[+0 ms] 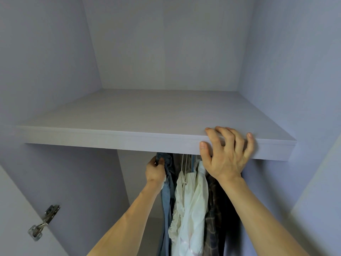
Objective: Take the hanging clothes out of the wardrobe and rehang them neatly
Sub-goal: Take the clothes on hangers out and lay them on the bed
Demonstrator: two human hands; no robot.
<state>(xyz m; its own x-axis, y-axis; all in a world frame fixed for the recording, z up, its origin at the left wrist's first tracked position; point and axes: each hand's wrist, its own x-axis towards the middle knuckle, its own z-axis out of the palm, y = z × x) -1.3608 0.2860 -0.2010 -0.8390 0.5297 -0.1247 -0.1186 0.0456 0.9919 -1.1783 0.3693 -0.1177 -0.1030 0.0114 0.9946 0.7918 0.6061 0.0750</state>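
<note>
inside a pale wardrobe [55, 71], a person is starting the first step of the job, taking down the hanging clothes [184, 191], which are bunching together below the shelf [129, 139], just right of the middle of the compartment. the left hand [156, 170] is reaching up under the shelf and pinching the top of a denim garment [167, 200] between thumb and curled fingers, at the left end of the bunch. the right hand [226, 156] is bracing on the shelf's front edge, fingers spread and arched with the tips on top and the thumb on the face. the rail and the hanger hooks are hiding behind the shelf, so the next move is likely calling for a lift up and off by feel, then a pull clear without dragging its neighbours. the clothes are looking crowded and uneven: a cream blouse [191, 204] is hanging crumpled and ruffled beside the denim, and a dark plaid shirt [214, 215] is pressing in on its right. a metal hinge [44, 221] is showing on the door at lower left.
</note>
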